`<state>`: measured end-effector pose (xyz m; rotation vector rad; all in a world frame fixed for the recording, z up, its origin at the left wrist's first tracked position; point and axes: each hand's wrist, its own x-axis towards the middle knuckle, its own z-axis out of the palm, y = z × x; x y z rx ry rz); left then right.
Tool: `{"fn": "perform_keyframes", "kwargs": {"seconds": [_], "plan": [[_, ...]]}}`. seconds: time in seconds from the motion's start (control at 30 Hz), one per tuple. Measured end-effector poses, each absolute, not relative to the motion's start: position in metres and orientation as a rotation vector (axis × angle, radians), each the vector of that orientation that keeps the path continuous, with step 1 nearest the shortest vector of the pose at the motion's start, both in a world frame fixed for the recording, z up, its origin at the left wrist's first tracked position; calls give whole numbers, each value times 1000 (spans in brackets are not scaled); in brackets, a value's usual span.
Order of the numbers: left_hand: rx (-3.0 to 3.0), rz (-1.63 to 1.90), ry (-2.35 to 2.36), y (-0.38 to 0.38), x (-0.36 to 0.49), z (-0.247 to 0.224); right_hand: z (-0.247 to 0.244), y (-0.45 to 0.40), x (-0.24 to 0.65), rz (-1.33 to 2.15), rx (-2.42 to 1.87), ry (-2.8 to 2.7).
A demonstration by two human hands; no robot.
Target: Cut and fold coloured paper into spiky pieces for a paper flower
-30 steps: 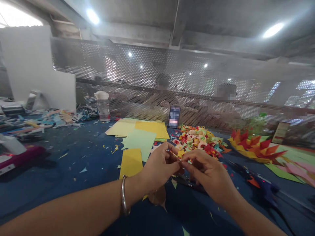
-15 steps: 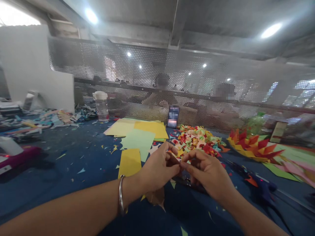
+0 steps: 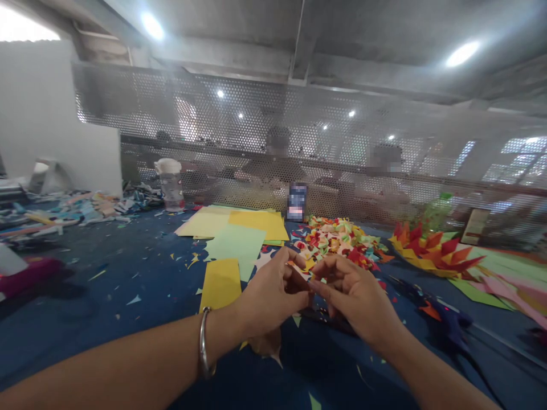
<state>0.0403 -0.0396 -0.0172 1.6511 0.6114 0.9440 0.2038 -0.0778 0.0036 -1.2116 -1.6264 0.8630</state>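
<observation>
My left hand [image 3: 276, 287] is closed, its thumb and fingers pinched over the dark blue table [image 3: 141, 330]. Fingertip to fingertip with it is my right hand [image 3: 352, 290], also pinched. Whatever lies between the fingertips is too small and hidden to name. Just beyond the hands spreads a pile of small folded paper pieces [image 3: 342, 236] in red, orange, pink, yellow and green. Beside my left wrist lies a yellow paper sheet [image 3: 221, 283], with a pale green sheet [image 3: 239, 245] having a jagged cut edge behind it. A brownish paper scrap [image 3: 267, 344] is partly under my left hand.
A glue gun [image 3: 447, 319] lies at right, near a red, orange and yellow folded-paper piece [image 3: 431, 253]. A phone [image 3: 297, 202] leans on the perforated screen [image 3: 213, 125]. A lidded cup [image 3: 170, 185] and heaped paper strips [image 3: 102, 205] are at left. People sit behind the screen.
The whole view has shifted slightly, so things appear a little further left. My hands keep nearly the same pinched pose, fingertips together.
</observation>
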Motion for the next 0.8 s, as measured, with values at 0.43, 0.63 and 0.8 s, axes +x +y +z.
{"fn": "perform_keyframes", "kwargs": {"seconds": [0.43,0.63,0.8], "plan": [[1734,956,673,-43,39,-10,3,-78,204,849,-1249,-1653],[1775,970,708,-43,39,-9,5,-80,203,823,-1264,-1659],[1825,979,699,-41,39,-11,5,-79,205,832,-1249,-1659]]}}
